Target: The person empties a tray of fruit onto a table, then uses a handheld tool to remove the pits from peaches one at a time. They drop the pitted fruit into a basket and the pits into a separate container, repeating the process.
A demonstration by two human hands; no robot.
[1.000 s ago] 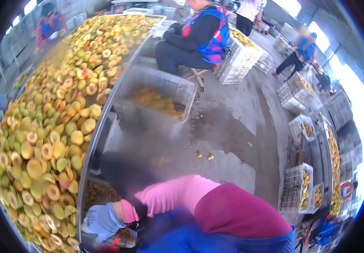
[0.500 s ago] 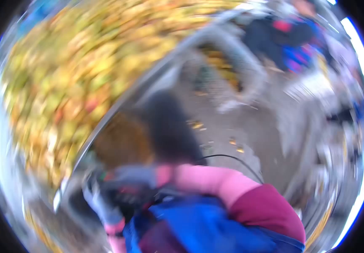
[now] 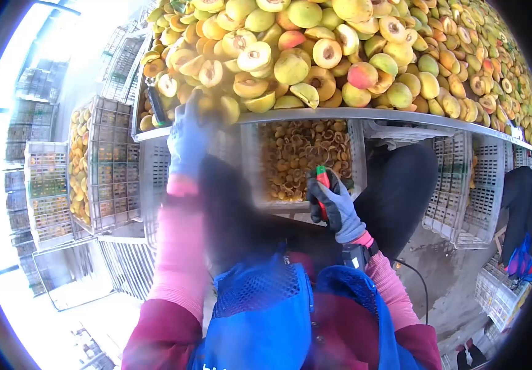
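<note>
My left hand [image 3: 187, 132], in a grey-blue glove, reaches over the metal rim [image 3: 340, 114] of a table heaped with peaches [image 3: 290, 68], many cut in half. Its fingers are blurred beside the nearest fruit, so their grip cannot be made out. My right hand [image 3: 340, 206], in a grey and black glove, is closed around a small tool with a red and green handle [image 3: 322, 179]. Its working end is not clear. Below that hand, between my knees, a crate [image 3: 357, 154] holds brown-orange peach pieces or pits [image 3: 303, 154].
To the left stand crates [image 3: 115, 160] with peach halves, and a metal rack [image 3: 121, 265]. A dark-handled object [image 3: 155, 105] lies at the table's left corner. More plastic crates [image 3: 454, 185] stand under the table on the right, near another person's leg [image 3: 515, 197].
The view has swung round from the floor on the right to the table. My hands, close together before, are now apart, the left one out at the peaches.
</note>
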